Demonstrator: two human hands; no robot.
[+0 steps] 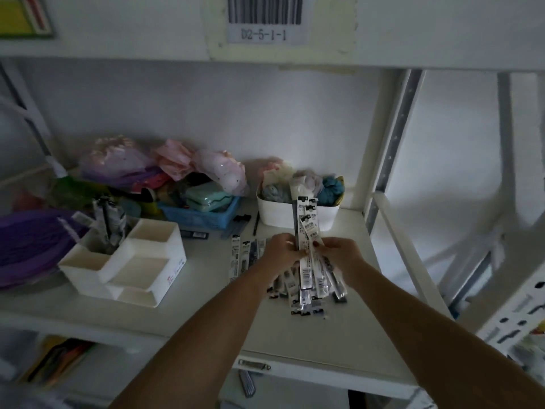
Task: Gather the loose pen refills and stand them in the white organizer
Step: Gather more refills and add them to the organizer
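Observation:
Both hands hold one upright bundle of packaged pen refills (306,231) above the white shelf. My left hand (281,250) grips the bundle from the left, and my right hand (339,255) grips it from the right. Under the hands more loose refill packets (306,299) lie fanned on the shelf, and a few more packets (240,255) lie flat to the left. The white organizer (124,261) stands at the left with several compartments. Its back-left compartment holds a few refill packets (107,222) standing upright.
A white tub (265,212) of yarn-like items stands behind the bundle. A blue basket (203,215) with clutter and plastic bags sits at the back. A purple item (26,246) lies far left. A metal shelf post (392,149) rises on the right.

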